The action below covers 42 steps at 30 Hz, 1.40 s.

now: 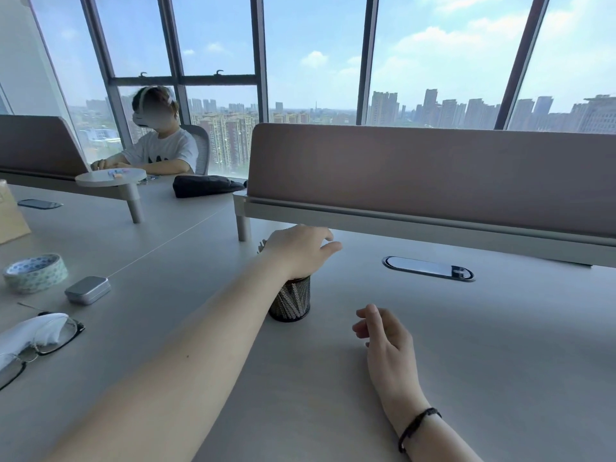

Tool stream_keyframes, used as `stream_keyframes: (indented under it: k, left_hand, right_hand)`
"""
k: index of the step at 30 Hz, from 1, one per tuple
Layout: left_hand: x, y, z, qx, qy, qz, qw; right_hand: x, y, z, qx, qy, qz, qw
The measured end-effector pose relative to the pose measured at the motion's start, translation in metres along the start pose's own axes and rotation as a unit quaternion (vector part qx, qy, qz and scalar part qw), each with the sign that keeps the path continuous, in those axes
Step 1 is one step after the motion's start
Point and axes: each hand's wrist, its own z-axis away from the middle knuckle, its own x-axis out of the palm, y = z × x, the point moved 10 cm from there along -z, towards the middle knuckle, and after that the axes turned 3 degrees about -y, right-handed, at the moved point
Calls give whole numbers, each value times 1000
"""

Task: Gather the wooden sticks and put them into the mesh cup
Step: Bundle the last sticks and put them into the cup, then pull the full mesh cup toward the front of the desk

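Note:
A dark mesh cup (290, 301) stands upright on the grey desk in the middle of the view. My left hand (300, 253) lies over its top with relaxed fingers stretched to the right and covers the rim. Tips of wooden sticks (261, 245) poke up just left of that hand, above the cup. My right hand (383, 331) hovers low over the desk to the right of the cup, fingers loosely curled, holding nothing. A black cord sits on its wrist.
A desk divider (433, 175) runs behind the cup, with a cable grommet (428, 268) to the right. At left lie a tape roll (35, 272), a small metal tin (87, 290) and glasses (40, 341) with a white cloth. A person sits at the far left desk.

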Motion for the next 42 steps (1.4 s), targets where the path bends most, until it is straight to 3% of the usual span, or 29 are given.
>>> stream_keyframes:
  k: [6,12,14,17,21,27,30,33,35,37,38,39,42]
  left_hand:
    - [12,-15,-3,-13,-7,-12,1000]
    - [14,-11,-2,-1,-75,-18,997]
    - [1,-9,5,9,-53,16,998]
    - [-22,-34,20,-20,46,109,993]
    - [-4,-53,29,-18,26,135,990]
    - [4,-45,26,7,23,60,998]
    - [11,-45,25,3,-25,9,1000]
    - [3,-46,30,2,-14,130,991]
    - [-14,-60,39,-30,91,303,948]
    - [-10,-87,52,-90,182,506,838]
    - [5,-95,57,-119,175,594,776]
    - [24,-97,59,-132,144,649,736]
    - [61,-78,64,-81,43,691,717]
  right_hand:
    - [0,1,-1,-1,-2,4,1000]
    - [-1,2,-1,-2,5,12,1000]
    - [-2,2,-1,-2,6,10,1000]
    - [-1,4,-2,3,0,12,1000]
    - [2,5,-3,-1,-9,19,1000]
    - [2,5,-3,-5,-6,31,999]
    - [1,6,-3,-5,-1,46,999]
    - [-2,6,-2,-4,6,55,998]
    - [-4,6,0,-6,9,56,998]
    - [-6,6,1,-8,10,58,998]
    - [-6,6,2,-9,10,60,998]
    - [-7,7,2,-11,9,62,998]
    - [-4,7,3,-7,-12,69,998]
